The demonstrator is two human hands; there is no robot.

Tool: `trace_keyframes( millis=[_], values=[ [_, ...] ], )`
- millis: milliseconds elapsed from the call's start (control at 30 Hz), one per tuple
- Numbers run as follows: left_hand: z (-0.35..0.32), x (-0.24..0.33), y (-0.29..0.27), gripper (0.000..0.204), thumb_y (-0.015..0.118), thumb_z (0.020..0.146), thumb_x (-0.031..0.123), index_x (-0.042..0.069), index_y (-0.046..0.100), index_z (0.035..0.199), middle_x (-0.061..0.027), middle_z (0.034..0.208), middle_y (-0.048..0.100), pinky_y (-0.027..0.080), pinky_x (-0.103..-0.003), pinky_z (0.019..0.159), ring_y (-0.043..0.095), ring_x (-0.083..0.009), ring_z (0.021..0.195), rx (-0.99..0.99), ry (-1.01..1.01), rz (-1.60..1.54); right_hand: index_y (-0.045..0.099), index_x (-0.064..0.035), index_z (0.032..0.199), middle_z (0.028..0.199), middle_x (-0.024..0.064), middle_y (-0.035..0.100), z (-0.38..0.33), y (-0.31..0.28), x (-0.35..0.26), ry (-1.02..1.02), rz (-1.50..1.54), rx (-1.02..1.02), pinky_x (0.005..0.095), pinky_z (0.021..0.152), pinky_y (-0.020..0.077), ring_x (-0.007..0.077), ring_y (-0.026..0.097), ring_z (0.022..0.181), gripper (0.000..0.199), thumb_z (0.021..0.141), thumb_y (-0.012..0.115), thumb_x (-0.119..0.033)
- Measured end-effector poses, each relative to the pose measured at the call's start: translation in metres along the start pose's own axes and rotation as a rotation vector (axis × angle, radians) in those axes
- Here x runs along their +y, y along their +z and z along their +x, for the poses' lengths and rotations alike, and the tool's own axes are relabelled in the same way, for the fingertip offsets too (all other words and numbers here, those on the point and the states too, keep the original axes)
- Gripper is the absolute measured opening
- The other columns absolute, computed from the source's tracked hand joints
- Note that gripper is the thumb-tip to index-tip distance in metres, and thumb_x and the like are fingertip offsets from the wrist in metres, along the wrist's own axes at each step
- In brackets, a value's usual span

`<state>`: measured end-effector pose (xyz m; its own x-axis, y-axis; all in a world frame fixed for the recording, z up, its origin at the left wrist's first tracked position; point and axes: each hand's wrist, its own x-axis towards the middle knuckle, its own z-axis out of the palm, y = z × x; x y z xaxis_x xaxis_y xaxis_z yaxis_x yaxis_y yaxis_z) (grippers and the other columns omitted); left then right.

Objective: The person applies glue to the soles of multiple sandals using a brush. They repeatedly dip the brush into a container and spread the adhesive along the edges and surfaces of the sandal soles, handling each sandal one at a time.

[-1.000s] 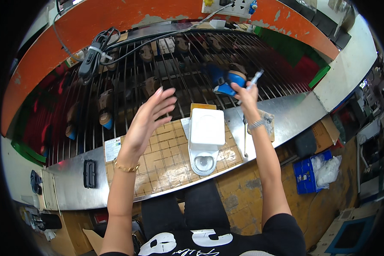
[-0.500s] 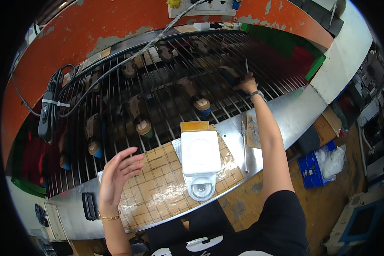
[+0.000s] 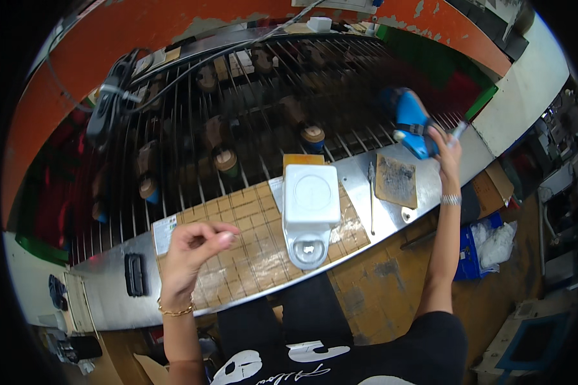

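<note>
My right hand (image 3: 446, 147) grips a blue shoe last (image 3: 411, 119) with a dark strap around it, held over the right end of the rods. A pale, thin, pen-like tool (image 3: 458, 133) also sticks out of that hand, blurred. My left hand (image 3: 189, 260) hovers over the left part of the brown grid-patterned sheet (image 3: 244, 269), fingers loosely curled, thumb apart, nothing visible in it. Between the hands stands a white plastic dispenser (image 3: 311, 196) with a small clear cup (image 3: 307, 250) at its near end.
Several shoe lasts with brown soles (image 3: 225, 160) rest on the metal rods (image 3: 250, 173). On the metal ledge lie a thin stick (image 3: 372, 199), a stained square pad (image 3: 396, 181) and a black holder (image 3: 135, 274). A cable with a black controller (image 3: 106, 115) hangs at upper left.
My right hand has lifted the blue shoe last off the rods and drawn it right and nearer. My left hand's fingers have curled in. The view has shifted.
</note>
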<state>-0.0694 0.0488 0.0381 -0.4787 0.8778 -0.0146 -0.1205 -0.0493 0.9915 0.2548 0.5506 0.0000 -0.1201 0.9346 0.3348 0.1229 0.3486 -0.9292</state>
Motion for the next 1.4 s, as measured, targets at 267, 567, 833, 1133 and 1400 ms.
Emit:
trace_keyframes(
  millis=[267, 567, 833, 1133, 1400],
  values=[
    [-0.027, 0.012, 0.103, 0.076, 0.079, 0.083, 0.023, 0.001, 0.045, 0.147, -0.023, 0.13, 0.063, 0.058, -0.035, 0.09, 0.066, -0.0269, 0.115, -0.581, -0.157, -0.234, 0.045, 0.0004, 0.143, 0.145, 0.0161, 0.049, -0.252, -0.053, -0.096, -0.072, 0.694, -0.116, 0.044, 0.107, 0.046, 0.0268, 0.054, 0.129, 0.071, 0.095, 0.062, -0.05],
    [-0.088, 0.008, 0.082, 0.119, 0.092, 0.062, 0.051, 0.004, 0.033, 0.153, -0.0137, 0.133, 0.06, 0.045, -0.039, 0.11, 0.058, -0.0234, 0.124, -0.121, 0.174, -0.141, 0.046, -0.003, 0.102, 0.103, 0.0175, 0.069, -0.325, 0.023, -0.149, 0.187, 0.434, -0.613, 0.0326, 0.09, 0.0511, 0.0242, 0.068, 0.097, 0.034, 0.109, 0.037, -0.035],
    [-0.121, 0.019, 0.044, 0.074, 0.069, 0.081, 0.018, -0.011, 0.041, 0.143, -0.0244, 0.137, 0.053, 0.042, -0.048, 0.111, 0.056, -0.0342, 0.125, 0.8, 0.738, -0.12, 0.076, -0.0116, 0.112, 0.078, 0.0063, 0.056, -0.331, 0.068, -0.1, -0.525, -0.721, -0.458, 0.0341, 0.071, 0.0348, 0.0212, 0.048, 0.071, 0.021, 0.096, 0.066, -0.018],
    [-0.122, 0.002, 0.05, 0.074, 0.076, 0.077, 0.01, -0.005, 0.046, 0.142, -0.02, 0.139, 0.052, 0.037, -0.048, 0.114, 0.052, -0.0355, 0.129, 0.978, 0.673, -0.06, 0.079, -0.0107, 0.096, 0.077, 0.0042, 0.061, -0.33, 0.084, -0.096, -0.732, -0.709, -0.372, 0.0334, 0.07, 0.0363, 0.0202, 0.052, 0.068, 0.011, 0.086, 0.076, -0.015],
    [-0.134, -0.021, 0.052, 0.092, 0.082, 0.083, 0.027, 0.002, 0.028, 0.154, -0.0213, 0.135, 0.054, 0.048, -0.039, 0.105, 0.056, -0.0274, 0.124, 0.696, 0.29, 0.575, 0.075, 0.005, 0.092, 0.068, -0.007, 0.059, -0.321, 0.069, -0.084, 0.246, -0.185, -0.606, 0.0198, 0.055, 0.0334, -0.0008, 0.047, 0.065, 0.028, 0.096, 0.071, -0.022]
  ],
)
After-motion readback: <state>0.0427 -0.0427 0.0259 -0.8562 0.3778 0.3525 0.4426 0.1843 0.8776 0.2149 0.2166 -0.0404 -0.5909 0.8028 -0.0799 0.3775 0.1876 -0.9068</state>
